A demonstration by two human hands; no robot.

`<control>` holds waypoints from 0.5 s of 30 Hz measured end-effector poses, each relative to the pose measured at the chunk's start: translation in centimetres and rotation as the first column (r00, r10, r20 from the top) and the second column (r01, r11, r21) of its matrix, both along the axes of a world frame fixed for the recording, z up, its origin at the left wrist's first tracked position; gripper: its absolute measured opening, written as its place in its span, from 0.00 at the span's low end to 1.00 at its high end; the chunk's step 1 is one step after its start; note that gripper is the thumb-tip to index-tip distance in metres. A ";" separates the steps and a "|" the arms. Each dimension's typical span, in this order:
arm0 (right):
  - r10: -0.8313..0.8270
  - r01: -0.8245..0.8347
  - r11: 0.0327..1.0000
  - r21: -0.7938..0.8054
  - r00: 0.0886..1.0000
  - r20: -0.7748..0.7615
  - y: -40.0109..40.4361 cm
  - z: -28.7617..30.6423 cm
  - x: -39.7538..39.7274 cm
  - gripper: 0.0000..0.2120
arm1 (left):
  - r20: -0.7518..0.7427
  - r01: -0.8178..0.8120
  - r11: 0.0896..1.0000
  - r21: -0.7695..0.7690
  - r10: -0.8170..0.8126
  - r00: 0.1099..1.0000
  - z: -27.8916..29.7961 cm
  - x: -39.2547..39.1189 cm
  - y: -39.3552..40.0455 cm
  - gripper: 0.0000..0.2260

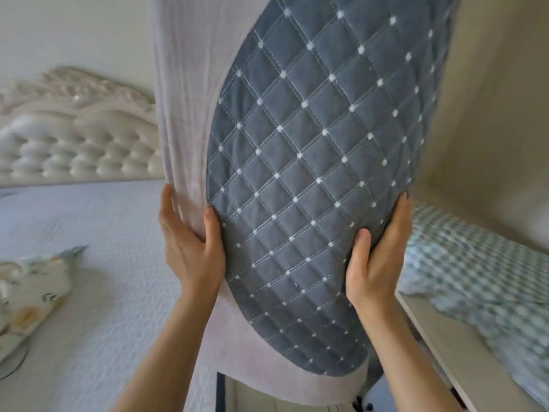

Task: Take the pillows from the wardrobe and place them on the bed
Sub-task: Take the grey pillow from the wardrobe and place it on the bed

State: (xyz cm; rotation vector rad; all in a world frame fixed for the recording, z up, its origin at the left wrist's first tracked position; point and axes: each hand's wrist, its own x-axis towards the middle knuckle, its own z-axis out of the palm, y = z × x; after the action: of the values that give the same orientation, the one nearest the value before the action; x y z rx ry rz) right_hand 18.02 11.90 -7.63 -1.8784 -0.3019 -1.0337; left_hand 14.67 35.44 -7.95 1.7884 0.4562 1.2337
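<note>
I've got both hands on the load now, holding it up on end in front of me, above the near edge of the bed (98, 233). My left hand (190, 248) clamps the pale side, thumb pressed onto the grey face, fingers (167, 203) wrapped round the back edge. My right hand (377, 257) cups the opposite edge, thumb on the quilting, fingers curled behind and out of sight. So both grips are closed on the pillow (312, 150), squeezing from either side.

To do this step well, I judge I should keep the squeeze even, swing left over the mattress, lower it flat and let go only once it rests on the cover. It blocks most of my view, so I'd tip it down early to see the landing spot. A patterned cushion (32, 283) lies at the left on the bed; I'd set down clear of that, up towards the tufted headboard (74, 150).

The thing itself: blue-grey quilted face, diamond stitching with white dots at the crossings, bordered by a pale lilac ribbed fabric. It looks plump and soft, bulging between my palms. It may be two pillows pressed together rather than one; the edge is too hidden for me to tell. A checked pillow (475, 272) sits at the right, blurred.
</note>
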 end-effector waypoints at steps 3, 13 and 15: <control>0.108 -0.110 0.992 -0.058 0.994 -0.023 4.2 -0.4 2.2 0.31 | -0.034 -0.083 0.995 0.047 0.085 0.996 -1.2 0.4 3.8 0.28; 0.249 -0.280 0.947 -0.155 0.949 -0.193 14.5 -5.1 11.8 0.29 | -0.185 -0.227 0.974 0.006 0.224 0.957 -6.1 5.9 12.8 0.29; 0.257 -0.297 0.945 -0.139 0.933 -0.251 16.3 -6.1 14.0 0.29 | -0.234 -0.231 0.973 0.007 0.226 0.946 -6.7 7.8 14.4 0.29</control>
State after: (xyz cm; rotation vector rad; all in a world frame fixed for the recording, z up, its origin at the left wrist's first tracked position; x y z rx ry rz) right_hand 32.06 28.18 -13.76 -2.0197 -0.5191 -0.6067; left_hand 22.43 49.85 -14.66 1.9119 0.8283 1.1712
